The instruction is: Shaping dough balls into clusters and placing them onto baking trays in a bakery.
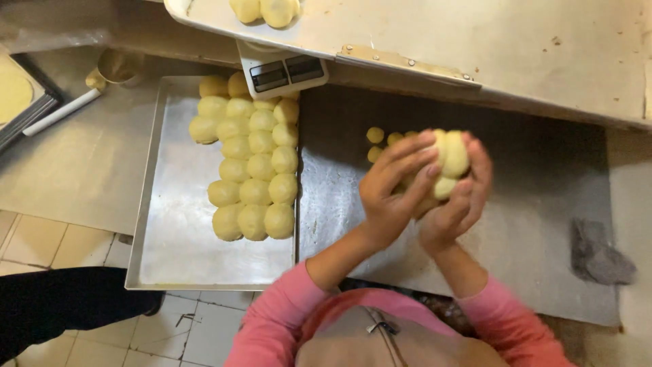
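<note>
Both my hands press together around a lump of pale yellow dough (451, 160) above a metal work surface (339, 197). My left hand (394, 187) wraps over its left side with the fingers spread across the top. My right hand (462, 204) cups it from below and from the right. A few small dough pieces (375, 135) lie on the surface just behind the hands. To the left, a metal baking tray (176, 231) holds several rows of round dough balls (255, 170).
A small white kitchen scale (282, 71) stands behind the tray. More dough balls (265, 10) sit on the raised counter at the top. A grey cloth (598, 255) lies at the right. A scoop with a white handle (102, 75) rests at the far left.
</note>
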